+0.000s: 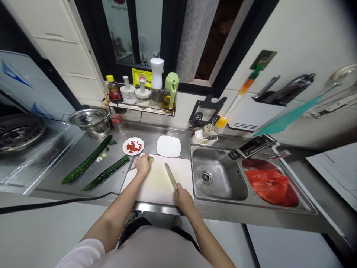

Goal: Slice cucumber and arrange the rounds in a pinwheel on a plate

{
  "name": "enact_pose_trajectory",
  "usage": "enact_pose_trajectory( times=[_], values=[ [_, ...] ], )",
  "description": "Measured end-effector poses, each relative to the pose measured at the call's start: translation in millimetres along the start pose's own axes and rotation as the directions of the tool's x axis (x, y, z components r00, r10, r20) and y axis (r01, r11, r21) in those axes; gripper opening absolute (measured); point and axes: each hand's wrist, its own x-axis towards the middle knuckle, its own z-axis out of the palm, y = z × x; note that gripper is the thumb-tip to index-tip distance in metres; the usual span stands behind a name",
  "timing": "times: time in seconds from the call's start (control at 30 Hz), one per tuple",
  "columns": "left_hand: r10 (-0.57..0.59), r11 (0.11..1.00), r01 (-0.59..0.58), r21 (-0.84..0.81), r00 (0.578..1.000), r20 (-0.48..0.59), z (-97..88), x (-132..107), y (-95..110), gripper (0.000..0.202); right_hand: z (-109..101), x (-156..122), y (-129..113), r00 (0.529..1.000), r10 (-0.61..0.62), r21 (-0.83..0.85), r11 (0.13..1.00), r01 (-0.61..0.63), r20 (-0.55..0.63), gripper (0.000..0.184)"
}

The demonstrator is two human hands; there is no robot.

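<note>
On the white cutting board (pixel 161 190), my right hand (pixel 183 198) grips a kitchen knife (pixel 170 175) by its handle, the blade slanting away to the upper left over the board. My left hand (pixel 143 165) is closed at the board's far left corner around a green cucumber piece (pixel 151 159), whose pale cut end shows beyond the fingers. Left of the board lie two cucumbers, a long one (pixel 87 160) and a shorter one (pixel 107 173). Small cucumber scraps (pixel 103 155) lie between them.
Behind the board stand a plate of chopped red pieces (pixel 128 151) and a white square plate (pixel 168 146). A sink (pixel 223 182) lies to the right, with a red plastic bag (pixel 269 184) in its second basin. A steel pot (pixel 96 126) and a seasoning shelf (pixel 142 108) are farther back.
</note>
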Motion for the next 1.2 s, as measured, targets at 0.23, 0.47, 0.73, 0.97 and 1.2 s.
enact_pose_trajectory(
  times=[0.23,0.47,0.73,0.97,1.2],
  values=[
    [-0.071,0.969,0.12,-0.217,0.973,0.22,-4.4,-11.1,3.8,0.014,-5.5,-2.1,-1.0,1.0,0.011,0.004,1.0,-0.011,0.011,0.029],
    [0.014,0.993,0.023,-0.119,0.954,0.298,-0.1,-28.1,2.1,0.014,-5.9,-4.3,-2.2,0.999,-0.051,-0.024,0.998,0.051,-0.003,0.026],
    [0.063,0.998,-0.057,-0.033,0.97,0.235,2.1,-31.4,-6.8,0.023,-9.5,-18.4,-11.9,0.991,-0.136,-0.037,0.99,0.137,0.016,0.026],
    [0.05,0.999,-0.051,0.0,0.969,0.24,2.8,-32.8,-5.7,0.024,-11.1,-20.0,-16.0,0.985,-0.166,-0.089,0.982,0.169,0.045,0.024],
    [0.027,1.0,-0.029,0.003,0.966,0.256,4.0,-30.8,-4.9,0.022,-11.3,-16.6,-15.3,0.98,-0.186,-0.109,0.975,0.192,0.069,0.027]
  ],
)
